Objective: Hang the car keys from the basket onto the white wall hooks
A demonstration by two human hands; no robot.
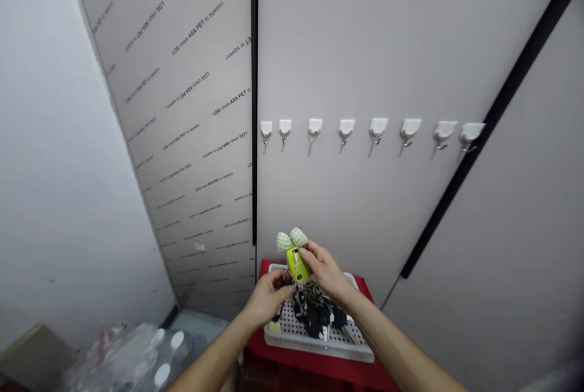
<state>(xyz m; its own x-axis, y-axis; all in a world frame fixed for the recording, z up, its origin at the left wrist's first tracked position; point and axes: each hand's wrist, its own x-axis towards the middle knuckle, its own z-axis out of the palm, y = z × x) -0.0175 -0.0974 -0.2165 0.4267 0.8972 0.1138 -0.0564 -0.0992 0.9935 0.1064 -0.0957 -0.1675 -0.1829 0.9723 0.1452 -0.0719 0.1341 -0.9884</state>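
My right hand [323,267] grips a small yellow-green case with a pale checked bow [297,265] on top, pinched at its right edge. A thin pink cord lies across the front of the case. Close to its lower left is my left hand [270,296], fingers drawn together on something small that I cannot make out. Both hands are above a white perforated basket [319,349]. Inside the basket lies a tangled pile of black key-like items [314,319] with cords and bits of metal.
A red cloth [365,288] lies under the basket. Above, a row of several white hooks [347,127] is fixed to the pale panel. Black strips [254,106] edge this panel. Plastic-wrapped bottles [168,349] and a cardboard box [36,355] are at lower left.
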